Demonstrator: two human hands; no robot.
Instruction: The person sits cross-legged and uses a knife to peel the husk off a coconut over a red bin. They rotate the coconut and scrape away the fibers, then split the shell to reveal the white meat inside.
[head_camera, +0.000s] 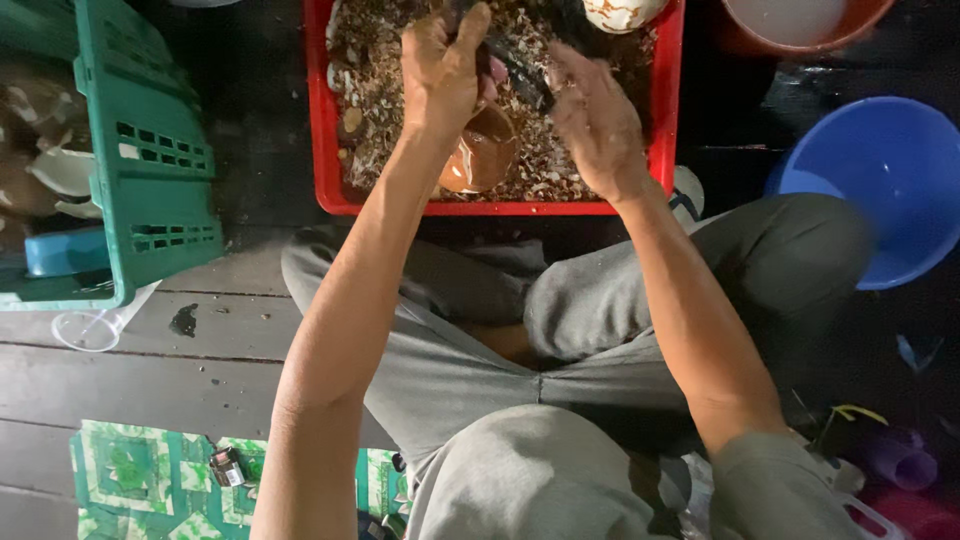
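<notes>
My left hand (443, 72) grips a brown, glossy shell (483, 150) over a red tray (322, 150) filled with shell scraps and flakes. My right hand (595, 115) holds a dark knife-like tool (515, 65) whose blade reaches toward the shell near the left hand's fingers. Both hands work above the middle of the tray. I sit cross-legged in grey trousers (560, 330) right in front of it.
A green plastic crate (150, 170) with shells stands at the left, a clear plastic cup (92, 328) beside it. A blue basin (885, 180) sits at the right, an orange tub (800, 25) behind it. A green patterned cloth (140, 475) lies on the wooden floor.
</notes>
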